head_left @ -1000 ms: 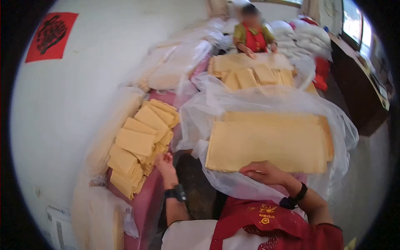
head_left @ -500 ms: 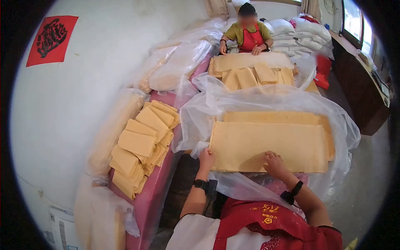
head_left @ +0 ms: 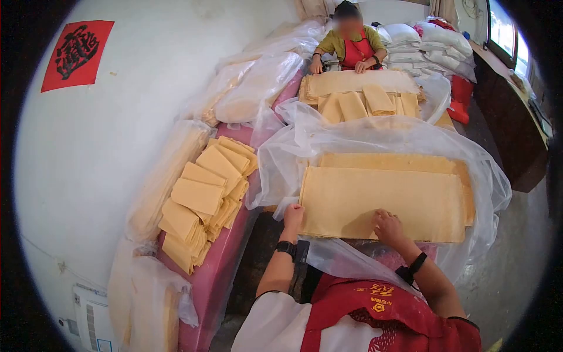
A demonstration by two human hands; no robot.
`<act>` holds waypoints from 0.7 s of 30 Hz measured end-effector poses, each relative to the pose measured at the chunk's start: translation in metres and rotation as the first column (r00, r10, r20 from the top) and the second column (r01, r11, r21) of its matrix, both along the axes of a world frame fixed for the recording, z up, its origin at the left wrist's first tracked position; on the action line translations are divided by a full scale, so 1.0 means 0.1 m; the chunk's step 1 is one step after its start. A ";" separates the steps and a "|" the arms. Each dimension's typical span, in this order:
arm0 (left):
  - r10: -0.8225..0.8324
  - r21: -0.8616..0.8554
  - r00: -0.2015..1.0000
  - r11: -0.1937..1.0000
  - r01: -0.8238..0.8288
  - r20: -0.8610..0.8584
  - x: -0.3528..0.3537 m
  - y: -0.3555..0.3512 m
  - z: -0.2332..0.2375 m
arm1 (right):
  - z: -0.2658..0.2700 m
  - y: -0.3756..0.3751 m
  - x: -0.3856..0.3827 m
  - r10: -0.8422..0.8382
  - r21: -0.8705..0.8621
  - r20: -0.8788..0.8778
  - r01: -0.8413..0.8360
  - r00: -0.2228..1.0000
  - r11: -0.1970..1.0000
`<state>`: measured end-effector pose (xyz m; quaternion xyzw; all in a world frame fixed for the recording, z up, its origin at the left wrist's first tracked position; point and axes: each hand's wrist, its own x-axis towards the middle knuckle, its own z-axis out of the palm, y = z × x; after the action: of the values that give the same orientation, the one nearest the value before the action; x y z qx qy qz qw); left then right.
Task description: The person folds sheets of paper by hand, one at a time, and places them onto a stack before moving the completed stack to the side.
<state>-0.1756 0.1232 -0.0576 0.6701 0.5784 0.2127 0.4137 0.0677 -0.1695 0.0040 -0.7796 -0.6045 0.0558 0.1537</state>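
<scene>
A stack of large, thin, tan rectangular sheets [head_left: 384, 202] lies before me on clear plastic. The material looks like bean-curd skin, though I cannot be sure. At the left end of the stack, my left hand [head_left: 294, 216] is closed at the edge of the top sheet, near the front corner. My right hand [head_left: 387, 227] reaches over the front edge, its bent fingers slightly apart and touching the top sheet. On the left, folded tan sheets [head_left: 199, 188] are piled on a pink surface.
Clear plastic wrap [head_left: 487, 170] spreads around the stack. Across from me, a person in a red apron [head_left: 356, 54] works at another stack of sheets [head_left: 360, 84]. Bagged bundles [head_left: 167, 176] line the wall, white sacks [head_left: 404, 50] are at the back, and a dark counter [head_left: 507, 123] is at right.
The view has shifted slightly. Both my hands keep nearly the same places on the sheet. The person opposite has leaned forward a little.
</scene>
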 end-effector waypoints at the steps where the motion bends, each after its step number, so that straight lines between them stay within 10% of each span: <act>1: 0.001 0.001 1.000 1.000 -0.001 -0.001 0.00 0.01 0.00 | -0.01 0.00 0.00 -0.002 0.019 0.006 0.002 1.000 1.000; 13: -0.052 -0.070 0.964 0.995 0.073 0.261 0.02 -0.01 0.15 | 0.07 -0.01 0.00 0.011 -0.073 -0.005 -0.012 1.000 0.997; 19: -0.385 0.026 0.782 0.890 0.455 -0.490 -0.22 -0.26 0.35 | -0.07 -0.02 0.00 0.020 -0.087 0.056 -0.015 0.998 0.996; 21: -0.404 -0.195 0.906 0.885 0.422 0.127 -0.22 -0.18 0.09 | 0.09 -0.02 -0.06 0.016 -0.071 0.052 -0.012 0.999 0.997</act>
<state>-0.1977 0.1054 -0.0491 0.7192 0.4245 0.0825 0.5438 0.0614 -0.1712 0.0127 -0.7814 -0.6116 0.0575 0.1098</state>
